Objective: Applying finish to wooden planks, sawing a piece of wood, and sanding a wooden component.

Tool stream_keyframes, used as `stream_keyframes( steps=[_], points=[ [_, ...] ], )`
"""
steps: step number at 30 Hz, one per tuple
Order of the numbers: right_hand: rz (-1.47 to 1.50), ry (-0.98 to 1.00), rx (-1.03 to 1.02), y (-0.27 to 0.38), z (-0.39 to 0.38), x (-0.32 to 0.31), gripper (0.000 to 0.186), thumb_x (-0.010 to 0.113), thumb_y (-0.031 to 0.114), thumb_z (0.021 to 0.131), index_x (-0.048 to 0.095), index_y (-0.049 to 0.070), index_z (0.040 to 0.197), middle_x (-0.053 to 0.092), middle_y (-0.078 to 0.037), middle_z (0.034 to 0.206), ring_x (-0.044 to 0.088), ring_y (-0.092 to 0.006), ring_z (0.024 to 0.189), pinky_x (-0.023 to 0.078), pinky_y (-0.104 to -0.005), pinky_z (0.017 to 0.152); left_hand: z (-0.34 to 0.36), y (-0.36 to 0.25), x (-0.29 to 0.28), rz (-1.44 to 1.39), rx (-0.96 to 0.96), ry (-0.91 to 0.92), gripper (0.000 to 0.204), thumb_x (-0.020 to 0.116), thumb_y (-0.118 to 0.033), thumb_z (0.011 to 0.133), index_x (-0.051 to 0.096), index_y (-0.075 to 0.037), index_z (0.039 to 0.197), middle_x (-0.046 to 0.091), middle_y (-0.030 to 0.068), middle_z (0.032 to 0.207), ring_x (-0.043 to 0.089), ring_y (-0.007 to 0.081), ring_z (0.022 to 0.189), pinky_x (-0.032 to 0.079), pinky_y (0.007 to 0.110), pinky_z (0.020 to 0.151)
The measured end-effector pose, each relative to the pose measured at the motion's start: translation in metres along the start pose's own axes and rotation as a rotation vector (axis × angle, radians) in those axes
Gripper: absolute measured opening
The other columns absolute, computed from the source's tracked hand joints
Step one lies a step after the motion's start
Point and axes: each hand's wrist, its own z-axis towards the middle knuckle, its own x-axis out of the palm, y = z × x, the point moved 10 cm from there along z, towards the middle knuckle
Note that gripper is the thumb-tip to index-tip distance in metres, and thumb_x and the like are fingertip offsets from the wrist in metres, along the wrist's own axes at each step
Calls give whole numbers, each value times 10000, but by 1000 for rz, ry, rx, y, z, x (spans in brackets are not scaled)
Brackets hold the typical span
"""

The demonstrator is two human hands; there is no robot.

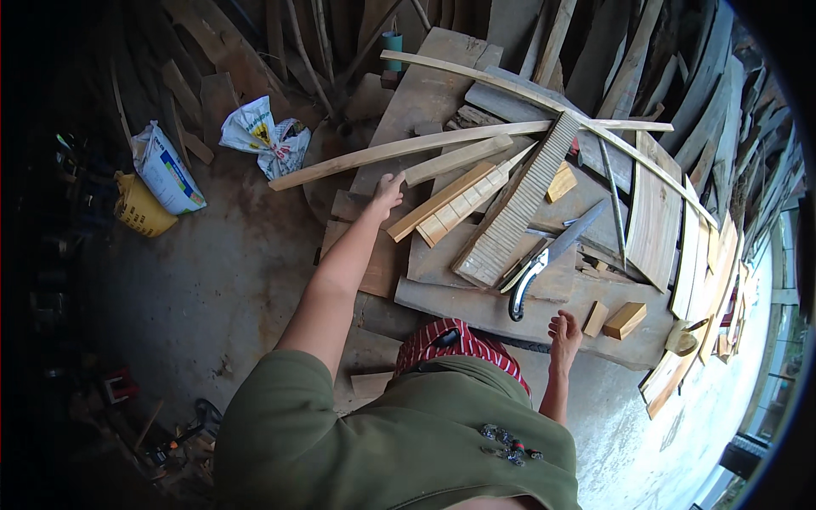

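Floor (212, 280) sinks into shadow at far left; leaning boards (631, 59) crowd behind the desk (467, 304). We find the left hand (388, 193) at the left end of a short batten (459, 160) on the desk; whether it grips, we cannot tell. Right hand (563, 331) half-open by the front edge, near a wood block (595, 318).

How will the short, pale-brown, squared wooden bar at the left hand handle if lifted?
The wooden bar is likely stiff, given its thick section. Its flat faces should keep it from rolling. Lifted by the end nearest the left hand, it may tip far-end down, since most of its length lies beyond.
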Motion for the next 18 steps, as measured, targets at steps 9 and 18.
stream_keyframes(
  steps=[9, 18],
  points=[
    [-54, -112, -39, -1, -36, -14, 233, 540, 195, 1003, 644, 13, 1102, 662, -61, 848, 608, -111, 735, 490, -248, 659, 14, -10, 34, -285, 46, 16, 419, 824, -171, 776, 600, -81, 1118, 621, 12, 1053, 594, 172, 1019, 495, 334, 892],
    [-147, -19, -46, -7, -39, 0, 237, 530, 194, 999, 646, 11, 1092, 650, -56, 829, 580, -101, 717, 477, -245, 638, -64, -73, 35, 184, 700, 21, 425, 777, 12, 676, 587, -97, 1041, 641, 19, 943, 613, 138, 879, 496, 291, 795]
  ],
)
